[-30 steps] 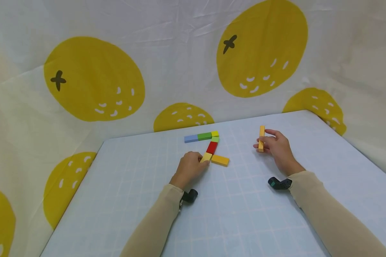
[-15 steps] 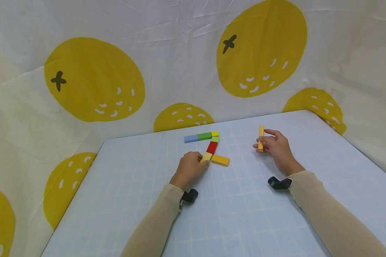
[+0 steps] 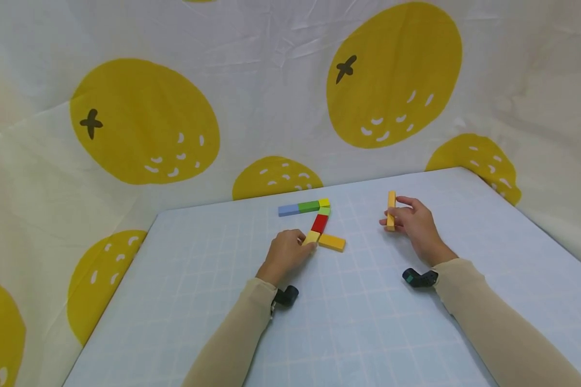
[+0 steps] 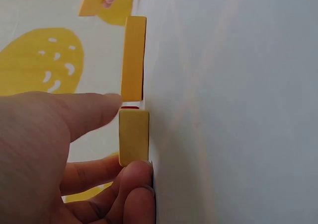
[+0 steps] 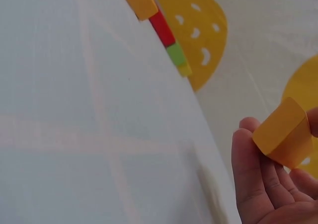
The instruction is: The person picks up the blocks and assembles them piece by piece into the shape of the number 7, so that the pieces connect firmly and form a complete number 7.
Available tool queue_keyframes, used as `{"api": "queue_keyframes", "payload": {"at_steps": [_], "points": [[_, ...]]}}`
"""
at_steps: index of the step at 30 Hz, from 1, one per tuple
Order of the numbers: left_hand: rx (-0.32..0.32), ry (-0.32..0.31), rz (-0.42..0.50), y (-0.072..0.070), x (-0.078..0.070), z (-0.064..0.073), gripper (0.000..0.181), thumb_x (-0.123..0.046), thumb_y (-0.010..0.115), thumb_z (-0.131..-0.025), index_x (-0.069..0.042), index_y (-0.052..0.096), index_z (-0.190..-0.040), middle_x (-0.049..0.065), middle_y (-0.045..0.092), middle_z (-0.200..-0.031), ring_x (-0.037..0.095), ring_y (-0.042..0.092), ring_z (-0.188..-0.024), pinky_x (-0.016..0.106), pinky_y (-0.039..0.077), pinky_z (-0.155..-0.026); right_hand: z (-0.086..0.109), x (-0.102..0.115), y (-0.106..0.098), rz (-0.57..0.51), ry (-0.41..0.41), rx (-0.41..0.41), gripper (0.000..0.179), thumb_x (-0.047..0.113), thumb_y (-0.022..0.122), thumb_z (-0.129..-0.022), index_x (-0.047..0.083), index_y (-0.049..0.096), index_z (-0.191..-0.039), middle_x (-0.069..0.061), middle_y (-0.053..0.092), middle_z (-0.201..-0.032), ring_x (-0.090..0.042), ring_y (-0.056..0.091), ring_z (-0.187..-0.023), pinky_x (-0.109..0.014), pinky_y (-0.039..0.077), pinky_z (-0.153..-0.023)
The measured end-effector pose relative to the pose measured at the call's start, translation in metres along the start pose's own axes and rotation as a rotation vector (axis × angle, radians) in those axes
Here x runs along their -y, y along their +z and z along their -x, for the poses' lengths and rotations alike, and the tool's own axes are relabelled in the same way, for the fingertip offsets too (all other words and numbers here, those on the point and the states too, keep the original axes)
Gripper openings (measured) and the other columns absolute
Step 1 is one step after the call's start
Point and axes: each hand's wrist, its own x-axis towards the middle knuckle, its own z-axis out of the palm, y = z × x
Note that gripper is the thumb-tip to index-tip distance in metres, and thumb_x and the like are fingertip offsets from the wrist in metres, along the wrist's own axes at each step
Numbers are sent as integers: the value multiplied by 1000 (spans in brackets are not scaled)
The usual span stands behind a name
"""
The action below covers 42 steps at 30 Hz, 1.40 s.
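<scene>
My left hand (image 3: 287, 255) holds a pale yellow block (image 4: 134, 137) between thumb and fingers, low at the table. That block forms the near end of a bent row: a red block (image 3: 319, 223), a light green block (image 3: 324, 211), a yellow block (image 3: 324, 202), a green block (image 3: 309, 206) and a blue block (image 3: 288, 210). An orange block (image 3: 332, 242) lies flat, slanting off to the right of the pale yellow one. Off to the right, my right hand (image 3: 415, 223) pinches another orange block (image 5: 283, 132), raised above the table with its long side upright in the head view.
The table (image 3: 213, 333) wears a pale blue checked cover. Behind it and at both sides hangs a white cloth (image 3: 266, 80) printed with large yellow fruit shapes. A black wrist device (image 3: 285, 296) sits at the left wrist, another black device (image 3: 420, 278) at the right.
My right hand has drifted very slightly to the left with its orange block. The left hand and the row of blocks look the same, and the head view has tilted a little.
</scene>
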Motion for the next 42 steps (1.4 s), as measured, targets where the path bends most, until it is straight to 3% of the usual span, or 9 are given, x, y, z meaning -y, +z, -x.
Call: {"api": "queue_keyframes", "payload": {"at_steps": [11,17,21,29,42], "points": [[-9,-41,91,-8,13,1,42,-48,66,-94,-14,68,-117,2,64,-97,22,58,-86,36,52,-75,2,2,7,9,-13,39,76,38,59,-101,10,18,-159,-22,52,-133,-14,72,-94,-19,53,-82],[-45,-42,61,-15,23,3,36,-46,65,-95,-15,70,-114,0,64,-93,21,57,-83,34,51,-73,4,4,12,6,-14,71,82,37,61,-101,18,10,-162,-21,50,-130,-17,72,-97,-21,53,-84],[-58,-33,6,-18,25,5,34,-45,65,-95,-16,71,-112,-1,65,-91,20,57,-81,34,50,-71,6,6,17,-3,-7,84,80,37,61,-100,22,12,-162,-20,49,-129,-19,72,-98,-23,54,-84],[-77,-25,-32,-21,27,11,31,-43,66,-95,-18,71,-111,-1,64,-89,19,57,-78,33,49,-68,12,6,30,18,-4,92,75,37,61,-100,21,18,-161,-19,51,-128,-21,72,-100,-23,54,-84],[-61,-10,-20,-21,30,17,30,-42,65,-96,-18,71,-112,-2,63,-87,19,56,-77,32,48,-66,14,4,45,-39,-25,73,74,32,70,-96,16,27,-154,-17,53,-115,-24,66,-97,-27,56,-81]]}}
